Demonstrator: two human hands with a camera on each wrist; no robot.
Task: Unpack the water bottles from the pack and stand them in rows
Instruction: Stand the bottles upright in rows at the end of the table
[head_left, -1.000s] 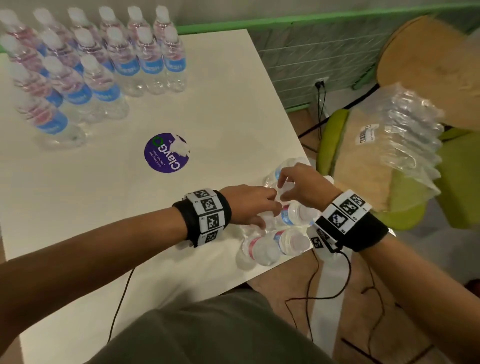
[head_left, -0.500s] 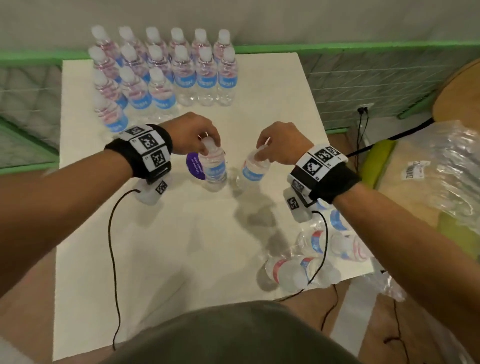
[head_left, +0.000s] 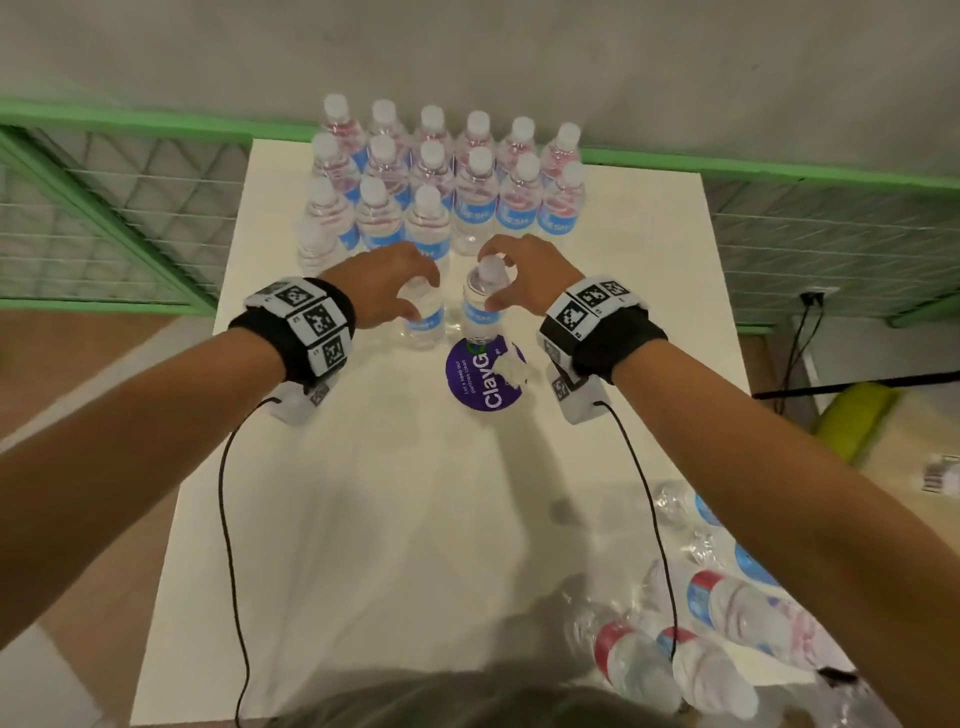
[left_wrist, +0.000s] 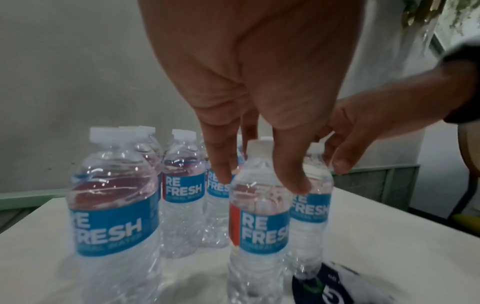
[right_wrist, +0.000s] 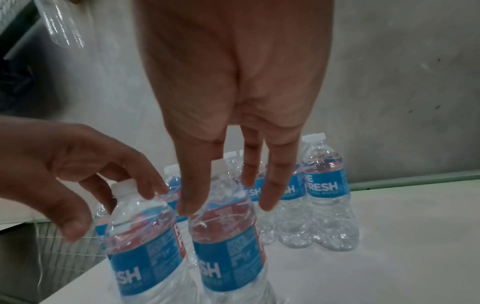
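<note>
White tabletop (head_left: 363, 519) fills the middle of the head view, with a grey wall and green-framed mesh panels (head_left: 104, 218) along the upper edge. On the blue labels "RE FRESH" can be read in both wrist views; a round purple sticker (head_left: 475, 382) at frame centre reads "ClayG…" and "Let's keep our pantries clean".

Rows of upright bottles (head_left: 441, 171) are seen at upper centre of the head view. Just below them two more bottles stand side by side. The left hand (head_left: 387, 283) is spread over the left bottle (head_left: 423, 317), fingers loosely apart around its neck; whether they touch cannot be told. The right hand (head_left: 524, 270) is likewise arched over the cap of the right bottle (head_left: 480, 306), fingers and thumb apart, with contact uncertain.

From the left wrist view the red label edge on the near bottle (left_wrist: 259, 216) is shown, and the fingers (left_wrist: 221, 160) hang straight beside its shoulders. Fine print on the label backs is given only by the right wrist view.

At lower right of the head view, several bottles (head_left: 717, 639) lie on their sides in torn clear wrap, crossed by a black wrist cable (head_left: 660, 545).
</note>
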